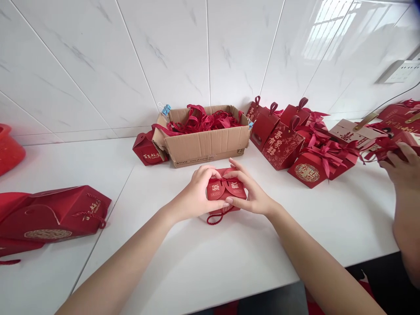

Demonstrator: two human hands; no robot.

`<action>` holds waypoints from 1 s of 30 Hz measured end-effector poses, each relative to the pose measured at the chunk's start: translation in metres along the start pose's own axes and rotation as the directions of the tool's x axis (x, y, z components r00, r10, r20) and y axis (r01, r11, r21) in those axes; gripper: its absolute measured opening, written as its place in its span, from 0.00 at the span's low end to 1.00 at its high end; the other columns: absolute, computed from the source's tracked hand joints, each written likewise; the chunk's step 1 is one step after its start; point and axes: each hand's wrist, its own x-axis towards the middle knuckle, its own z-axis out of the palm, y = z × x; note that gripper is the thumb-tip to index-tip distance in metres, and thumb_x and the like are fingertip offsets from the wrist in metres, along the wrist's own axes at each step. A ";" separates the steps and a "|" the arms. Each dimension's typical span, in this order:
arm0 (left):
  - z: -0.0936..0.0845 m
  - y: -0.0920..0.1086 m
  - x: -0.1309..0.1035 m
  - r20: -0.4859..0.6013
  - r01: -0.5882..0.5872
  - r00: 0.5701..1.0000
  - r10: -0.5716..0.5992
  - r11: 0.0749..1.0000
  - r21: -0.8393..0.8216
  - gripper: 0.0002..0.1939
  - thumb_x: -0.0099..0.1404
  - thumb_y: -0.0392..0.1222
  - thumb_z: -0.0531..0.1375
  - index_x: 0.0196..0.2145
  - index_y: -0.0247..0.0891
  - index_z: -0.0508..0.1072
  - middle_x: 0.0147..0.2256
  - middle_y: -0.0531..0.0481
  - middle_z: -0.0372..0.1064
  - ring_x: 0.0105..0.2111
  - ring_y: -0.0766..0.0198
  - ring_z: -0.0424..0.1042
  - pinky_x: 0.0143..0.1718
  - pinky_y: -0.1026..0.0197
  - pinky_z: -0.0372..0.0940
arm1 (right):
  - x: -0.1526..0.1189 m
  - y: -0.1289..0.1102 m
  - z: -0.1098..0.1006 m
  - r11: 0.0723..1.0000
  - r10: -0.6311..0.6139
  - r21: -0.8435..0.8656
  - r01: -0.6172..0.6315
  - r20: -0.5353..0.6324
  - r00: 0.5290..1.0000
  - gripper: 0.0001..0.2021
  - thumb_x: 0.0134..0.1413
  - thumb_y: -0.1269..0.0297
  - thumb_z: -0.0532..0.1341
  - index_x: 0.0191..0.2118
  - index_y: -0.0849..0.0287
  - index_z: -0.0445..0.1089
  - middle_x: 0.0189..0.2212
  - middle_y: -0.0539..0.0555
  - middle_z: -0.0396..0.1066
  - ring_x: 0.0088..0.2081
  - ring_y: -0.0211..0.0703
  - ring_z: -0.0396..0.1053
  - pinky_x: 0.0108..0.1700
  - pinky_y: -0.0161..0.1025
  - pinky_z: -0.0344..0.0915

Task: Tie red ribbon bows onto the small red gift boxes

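A small red gift box (226, 192) with pale lettering lies on the white table in front of me, between both hands. Its two curved top flaps meet in the middle. My left hand (201, 192) curls round its left side, thumb along the near edge. On the opposite side my right hand (251, 190) grips it, thumb near the other thumb and fingers over the top. A twisted red cord (215, 220) loops out at the near side onto the table. Part of the box's top is hidden by fingers.
Behind stands a cardboard box (206, 142) full of red ribbons (206, 120), with a red box (146, 148) beside it. Several finished-looking gift boxes (282, 144) crowd the right. Larger red boxes (65, 214) lie left. A co-worker's hand (405, 164) touches boxes at far right.
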 end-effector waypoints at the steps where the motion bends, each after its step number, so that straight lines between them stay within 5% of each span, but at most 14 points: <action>1: 0.000 0.000 0.000 0.007 0.014 1.000 -0.014 1.000 -0.002 0.25 0.51 0.50 0.67 0.43 0.45 0.62 0.56 0.47 0.52 0.60 0.51 0.52 0.57 0.47 0.58 | 0.000 0.000 0.000 1.000 -0.004 -0.002 0.004 0.003 1.000 0.23 0.50 0.55 0.65 0.50 0.56 0.63 0.66 0.61 0.46 0.69 0.55 0.37 0.65 0.53 0.49; 24: -0.005 0.002 -0.001 0.066 0.059 0.996 -0.057 0.998 -0.026 0.22 0.50 0.51 0.67 0.40 0.46 0.64 0.56 0.47 0.52 0.60 0.49 0.54 0.55 0.46 0.62 | -0.002 -0.006 -0.006 0.998 0.041 0.048 -0.042 0.021 0.999 0.18 0.54 0.53 0.62 0.47 0.54 0.64 0.65 0.61 0.45 0.67 0.55 0.44 0.60 0.53 0.57; 30: -0.020 0.008 -0.009 0.170 0.069 0.983 -0.075 0.997 0.037 0.24 0.49 0.54 0.67 0.41 0.47 0.64 0.57 0.48 0.52 0.54 0.49 0.61 0.48 0.47 0.67 | -0.002 -0.009 -0.015 0.999 0.035 -0.015 -0.036 -0.017 0.999 0.11 0.51 0.57 0.65 0.39 0.54 0.69 0.54 0.59 0.60 0.60 0.53 0.57 0.59 0.53 0.58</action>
